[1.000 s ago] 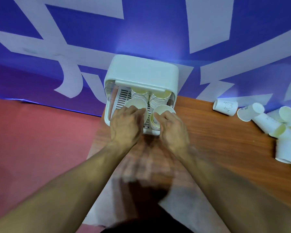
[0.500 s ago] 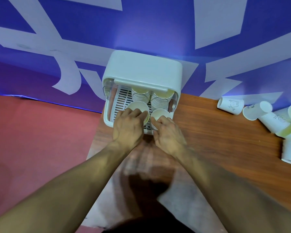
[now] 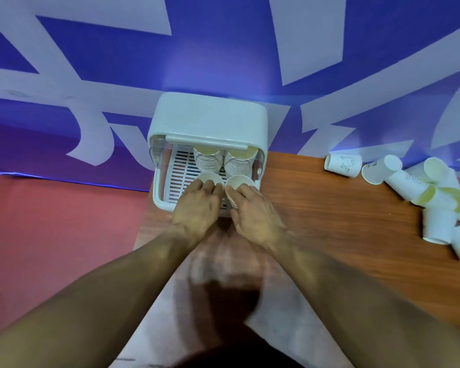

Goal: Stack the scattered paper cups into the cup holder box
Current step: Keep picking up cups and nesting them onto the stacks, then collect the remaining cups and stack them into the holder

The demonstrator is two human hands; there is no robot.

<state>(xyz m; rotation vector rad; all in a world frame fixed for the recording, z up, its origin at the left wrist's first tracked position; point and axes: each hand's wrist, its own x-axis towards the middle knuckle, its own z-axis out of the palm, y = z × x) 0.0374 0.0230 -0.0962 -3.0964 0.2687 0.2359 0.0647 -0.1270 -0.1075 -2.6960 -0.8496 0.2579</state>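
A white cup holder box [image 3: 207,120] stands at the table's far left edge with its front open over a slotted tray [image 3: 182,168]. Two tall stacks of paper cups [image 3: 221,162] stand at the back of the tray. My left hand [image 3: 197,205] grips a white paper cup [image 3: 210,177] at the front of the tray. My right hand [image 3: 252,211] grips another cup [image 3: 241,180] right beside it. Both cups stand upright, mouths up, their lower parts hidden by my fingers. Scattered loose cups [image 3: 414,187] lie at the table's right.
The wooden table [image 3: 329,208] stretches from the box to the pile of loose cups. A blue and white banner [image 3: 223,49] hangs behind the box. Red floor [image 3: 51,221] lies to the left of the table.
Both hands have pushed the two cups a little deeper into the tray, side by side. The view has shifted slightly, showing more of the loose cups on the right.
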